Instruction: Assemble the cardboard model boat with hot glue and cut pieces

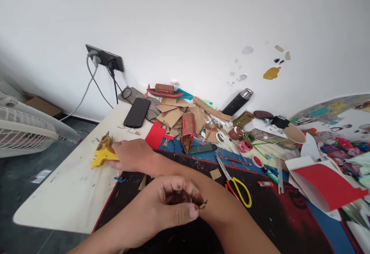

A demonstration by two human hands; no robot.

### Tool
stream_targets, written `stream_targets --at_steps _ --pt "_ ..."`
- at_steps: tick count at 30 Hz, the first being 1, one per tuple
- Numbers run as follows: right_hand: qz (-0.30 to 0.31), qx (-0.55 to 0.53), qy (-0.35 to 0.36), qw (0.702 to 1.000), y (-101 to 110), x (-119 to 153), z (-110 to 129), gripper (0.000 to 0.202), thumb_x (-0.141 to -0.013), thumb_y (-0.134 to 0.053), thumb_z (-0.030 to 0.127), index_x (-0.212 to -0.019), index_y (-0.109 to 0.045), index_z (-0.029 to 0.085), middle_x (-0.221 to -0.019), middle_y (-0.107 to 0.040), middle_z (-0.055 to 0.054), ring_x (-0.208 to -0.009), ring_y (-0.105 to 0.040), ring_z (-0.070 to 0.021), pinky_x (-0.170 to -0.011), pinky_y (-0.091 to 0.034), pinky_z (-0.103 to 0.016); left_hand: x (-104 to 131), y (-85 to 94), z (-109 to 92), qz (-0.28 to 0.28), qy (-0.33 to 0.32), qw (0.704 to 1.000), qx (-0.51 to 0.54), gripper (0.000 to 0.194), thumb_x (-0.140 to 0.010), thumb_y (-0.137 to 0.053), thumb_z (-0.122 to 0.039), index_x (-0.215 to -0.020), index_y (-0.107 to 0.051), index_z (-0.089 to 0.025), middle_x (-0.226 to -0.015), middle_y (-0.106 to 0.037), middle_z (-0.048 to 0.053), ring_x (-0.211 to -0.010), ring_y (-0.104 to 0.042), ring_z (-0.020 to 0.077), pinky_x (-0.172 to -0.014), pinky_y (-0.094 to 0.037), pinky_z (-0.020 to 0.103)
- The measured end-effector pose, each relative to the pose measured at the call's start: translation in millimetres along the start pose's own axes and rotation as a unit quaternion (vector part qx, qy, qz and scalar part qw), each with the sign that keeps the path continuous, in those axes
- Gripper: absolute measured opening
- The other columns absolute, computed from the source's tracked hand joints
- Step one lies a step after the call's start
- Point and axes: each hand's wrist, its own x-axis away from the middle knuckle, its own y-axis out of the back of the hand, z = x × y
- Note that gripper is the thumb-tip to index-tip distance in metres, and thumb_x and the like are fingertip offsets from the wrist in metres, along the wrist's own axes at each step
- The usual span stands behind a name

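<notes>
My right arm crosses over to the left side, and my right hand [133, 155] is closed on a yellow glue gun [104, 154] above the white tabletop. In front of that forearm, my left hand [170, 206] pinches a tiny brownish piece [203, 204] between thumb and fingertips; its exact kind is too small to make out. Reddish-brown stains mark the fingertips. Beyond the arms lies a small brown model boat [189, 125] with a rounded roof. A second model boat [164, 91] sits by the wall.
Scissors [235, 182] with yellow and red handles lie on the dark mat [277, 215]. Cardboard scraps [170, 117], a phone [137, 112], red paper [154, 135], paint pots [244, 146] and a black flask [237, 101] crowd the back. A fan [26, 130] stands left.
</notes>
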Motion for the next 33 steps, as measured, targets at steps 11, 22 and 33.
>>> stream_targets --at_steps 11,22,33 --pt "-0.117 -0.595 -0.041 0.794 13 54 -22 0.039 -0.099 -0.063 0.061 -0.098 -0.06 0.022 -0.07 -0.06 0.006 -0.056 -0.061 -0.0128 -0.054 -0.046 -0.025 5 -34.1 22 0.071 0.011 0.989 -0.128 0.029 -0.08 -0.088 -0.056 -0.091 -0.086 -0.029 -0.09 -0.075 0.005 -0.07 -0.056 0.0168 -0.063 -0.039 0.031" --pt "-0.195 -0.732 -0.097 0.646 -9 176 -68 0.05 -0.083 -0.078 0.066 -0.082 -0.06 0.019 -0.054 -0.055 0.006 -0.04 -0.056 -0.0122 -0.038 -0.036 -0.022 -18 -49.4 10 0.124 0.007 0.984 -0.126 0.032 -0.085 -0.085 -0.054 -0.087 -0.083 -0.023 -0.088 -0.073 0.006 -0.07 -0.053 0.0152 -0.062 -0.039 0.029" --pt "-0.352 -0.654 -0.145 0.653 -16 246 -87 0.064 -0.088 -0.07 0.074 -0.059 -0.061 0.018 -0.047 -0.059 -0.002 -0.039 -0.053 -0.0108 -0.041 -0.036 -0.022 -72 15.1 5 -0.27 -0.081 0.959 -0.002 0.041 -0.06 -0.101 -0.047 -0.076 -0.08 -0.017 -0.079 -0.068 0.006 -0.067 -0.053 0.0145 -0.054 -0.046 0.022"
